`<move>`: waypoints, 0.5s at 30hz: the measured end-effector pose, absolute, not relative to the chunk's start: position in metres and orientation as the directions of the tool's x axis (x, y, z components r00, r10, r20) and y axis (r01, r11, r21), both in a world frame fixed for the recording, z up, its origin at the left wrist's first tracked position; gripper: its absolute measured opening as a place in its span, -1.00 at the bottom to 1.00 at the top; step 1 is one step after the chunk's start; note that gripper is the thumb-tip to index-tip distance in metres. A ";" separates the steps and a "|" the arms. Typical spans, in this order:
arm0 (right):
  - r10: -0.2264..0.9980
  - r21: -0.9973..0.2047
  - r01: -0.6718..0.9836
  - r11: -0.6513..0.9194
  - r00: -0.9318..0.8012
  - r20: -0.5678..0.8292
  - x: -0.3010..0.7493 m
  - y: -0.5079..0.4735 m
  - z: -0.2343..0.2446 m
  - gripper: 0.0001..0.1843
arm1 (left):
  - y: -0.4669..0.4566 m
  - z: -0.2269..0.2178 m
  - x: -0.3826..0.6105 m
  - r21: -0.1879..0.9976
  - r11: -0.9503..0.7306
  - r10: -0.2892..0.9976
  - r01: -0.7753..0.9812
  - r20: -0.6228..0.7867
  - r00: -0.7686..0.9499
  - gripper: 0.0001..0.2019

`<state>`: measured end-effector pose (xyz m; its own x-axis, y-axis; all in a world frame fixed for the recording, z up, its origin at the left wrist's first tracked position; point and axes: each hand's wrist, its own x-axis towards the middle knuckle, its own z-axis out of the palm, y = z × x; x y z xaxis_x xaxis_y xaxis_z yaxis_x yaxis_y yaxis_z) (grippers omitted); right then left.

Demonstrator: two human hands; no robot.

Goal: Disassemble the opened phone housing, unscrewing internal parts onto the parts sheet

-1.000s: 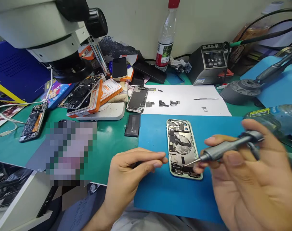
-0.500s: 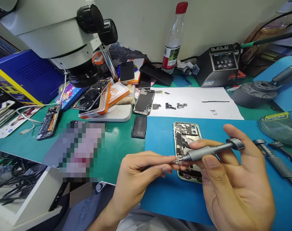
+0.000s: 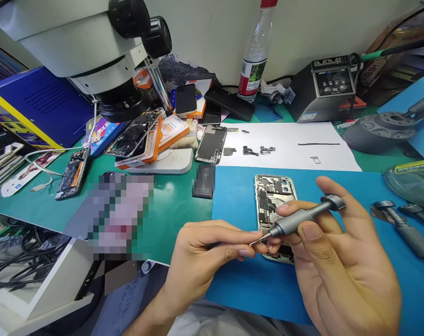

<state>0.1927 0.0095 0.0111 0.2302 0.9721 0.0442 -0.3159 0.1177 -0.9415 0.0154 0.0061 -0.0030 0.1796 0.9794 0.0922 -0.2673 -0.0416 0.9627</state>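
My right hand (image 3: 341, 266) grips a grey metal screwdriver (image 3: 299, 219), its thin tip pointing left toward my left fingertips. My left hand (image 3: 205, 256) is pinched at thumb and forefinger right at that tip; what it pinches is too small to make out. Under both hands lies an opened phone (image 3: 273, 196) with its inner parts showing, resting on a blue mat (image 3: 239, 280). The phone's lower end is hidden by my fingers.
A white sheet (image 3: 292, 140) behind the mat carries small removed parts. A microscope (image 3: 89, 51) overhangs the left, above stacked phone parts and orange cases. A water bottle (image 3: 255, 56), a soldering station (image 3: 323, 91) and more screwdrivers (image 3: 404, 228) lie around the right.
My right hand swung the screwdriver from the phone's lower part leftward, bringing the tip to my left fingertips. The view also shifted slightly.
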 end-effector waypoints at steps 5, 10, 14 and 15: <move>0.983 -0.932 -0.351 0.092 0.182 0.028 0.195 0.011 0.006 -0.44 | 0.006 -0.004 0.016 0.963 -0.047 0.982 -0.267 0.094 0.166 -0.86; 0.982 -0.934 -0.340 0.106 0.185 0.044 0.196 0.011 0.007 -0.45 | 0.005 -0.003 0.017 0.960 -0.051 0.979 -0.274 0.102 0.176 -0.87; 0.982 -0.935 -0.336 0.112 0.181 0.052 0.195 0.012 0.007 -0.44 | 0.005 -0.003 0.015 0.963 -0.055 0.977 -0.263 0.106 0.183 -0.86; 0.982 -0.934 -0.339 0.109 0.181 0.049 0.195 0.013 0.006 -0.44 | 0.005 -0.003 0.015 0.965 -0.057 0.976 -0.256 0.107 0.187 -0.85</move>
<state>0.1951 0.0128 0.0063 0.1810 0.9823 0.0489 -0.3390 0.1090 -0.9345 0.0151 0.0050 -0.0030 0.1873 0.9765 0.1070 -0.2562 -0.0566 0.9650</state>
